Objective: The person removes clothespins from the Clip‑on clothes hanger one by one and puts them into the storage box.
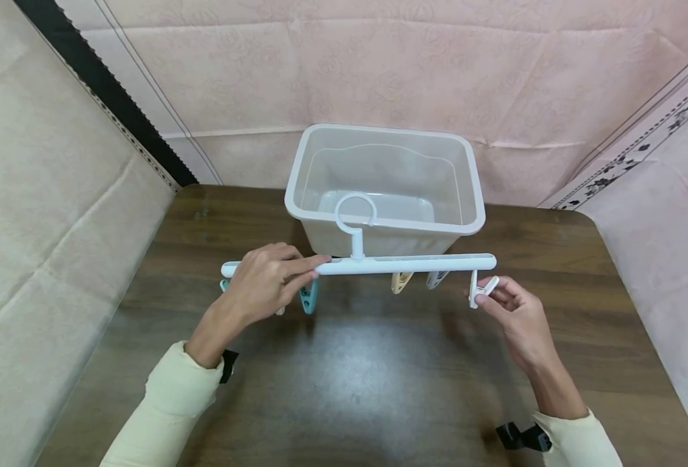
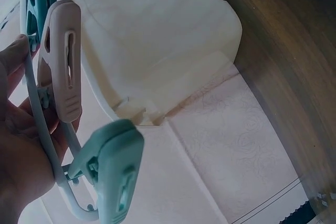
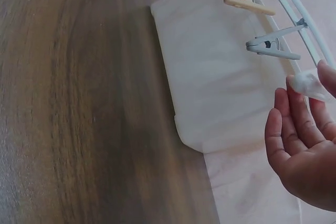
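A white clip hanger (image 1: 414,264) is held level above the table, its hook (image 1: 357,243) upright. Fingers of my left hand (image 1: 264,282) grip the bar left of the hook. On that side hang a teal clothespin (image 1: 308,297), a beige clothespin (image 2: 65,61) and another teal clothespin (image 2: 116,169) at the end. Right of the hook are a yellow clothespin (image 1: 401,282) and a grey clothespin (image 1: 436,279). My right hand (image 1: 519,318) pinches a white clothespin (image 1: 474,292) between thumb and fingers, right under the bar's right end.
Behind the hanger, a translucent white plastic bin (image 1: 460,227) stands at the back of the dark wooden table (image 1: 355,389), with nothing visible inside. Pale patterned cloth (image 1: 408,78) hangs behind and along both sides.
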The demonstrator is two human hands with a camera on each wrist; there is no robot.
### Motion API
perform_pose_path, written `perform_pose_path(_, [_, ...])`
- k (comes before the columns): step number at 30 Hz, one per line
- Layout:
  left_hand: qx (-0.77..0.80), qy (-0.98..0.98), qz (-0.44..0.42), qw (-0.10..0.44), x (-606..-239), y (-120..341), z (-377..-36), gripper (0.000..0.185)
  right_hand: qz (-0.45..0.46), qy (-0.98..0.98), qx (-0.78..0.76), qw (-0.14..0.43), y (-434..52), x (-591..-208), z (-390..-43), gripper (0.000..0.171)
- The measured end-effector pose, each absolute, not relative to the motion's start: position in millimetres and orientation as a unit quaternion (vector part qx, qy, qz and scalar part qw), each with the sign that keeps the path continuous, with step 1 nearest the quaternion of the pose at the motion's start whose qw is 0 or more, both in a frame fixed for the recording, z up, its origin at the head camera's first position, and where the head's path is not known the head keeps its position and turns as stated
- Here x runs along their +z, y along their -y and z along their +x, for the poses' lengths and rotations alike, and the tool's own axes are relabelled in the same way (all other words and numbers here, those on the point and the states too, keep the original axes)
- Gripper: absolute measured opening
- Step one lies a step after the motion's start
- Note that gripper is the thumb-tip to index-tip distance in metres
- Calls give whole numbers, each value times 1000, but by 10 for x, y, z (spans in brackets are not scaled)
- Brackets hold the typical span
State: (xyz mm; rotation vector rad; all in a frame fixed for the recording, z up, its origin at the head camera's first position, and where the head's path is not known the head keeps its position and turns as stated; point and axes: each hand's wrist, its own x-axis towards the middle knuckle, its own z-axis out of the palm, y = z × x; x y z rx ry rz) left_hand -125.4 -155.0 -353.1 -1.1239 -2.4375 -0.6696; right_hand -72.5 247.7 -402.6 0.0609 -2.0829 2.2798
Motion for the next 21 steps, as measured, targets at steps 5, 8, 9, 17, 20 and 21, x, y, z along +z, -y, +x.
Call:
perform_pose_path(5, [-243,866,-398,183,-3551,1542,-1249,33,16,677,735,24,-2494,-4004,-732,11])
perform_pose_path(8, [-247,864,-398,184,-3552,1530,-1253,32,17,681,731,32,-2516,-3979,-740,14])
perform_pose_path(9, [-246,864,-398,184,-3552,1526,-1254,32,19,683,730,32,-2525,-3974,-738,15])
perform_pose_path(17, [-235,870,-396,175,-3550,1527,-1261,33,31,755,654,40,-2576,-3996,-723,24])
perform_pose_path(20, [-234,871,-396,174,-3548,1524,-1266,32,31,797,599,74,-2579,-4002,-720,22])
perform_pose_path(21, [-234,871,-396,174,-3548,1522,-1268,32,31,810,579,86,-2579,-4001,-718,21])
